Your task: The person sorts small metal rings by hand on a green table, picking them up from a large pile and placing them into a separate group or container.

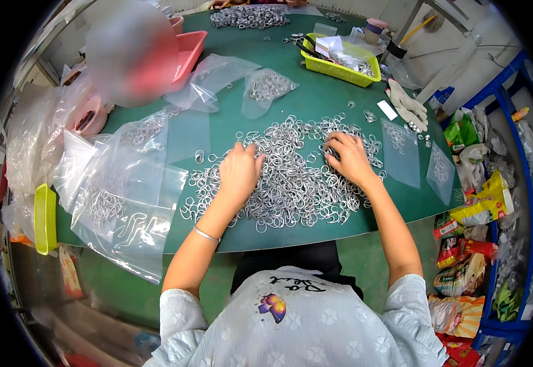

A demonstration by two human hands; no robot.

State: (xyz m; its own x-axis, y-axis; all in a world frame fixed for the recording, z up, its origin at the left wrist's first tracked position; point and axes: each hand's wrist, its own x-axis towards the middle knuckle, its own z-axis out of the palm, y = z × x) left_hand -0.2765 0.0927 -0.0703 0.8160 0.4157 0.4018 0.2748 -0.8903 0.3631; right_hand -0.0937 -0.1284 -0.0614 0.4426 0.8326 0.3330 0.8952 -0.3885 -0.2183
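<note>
Right in the thick of it, my left hand [240,168] dipped into the left side of the heap of silvery rings [297,189], my right hand [349,159] into its upper right, fingers bent; whether either gripped a ring, I couldn't tell! The heap lay before me on the green table [327,98], long axis side to side, single rings pointing every way. Picking through, it seemed; the next move probably called for a fingertip pinch.
</note>
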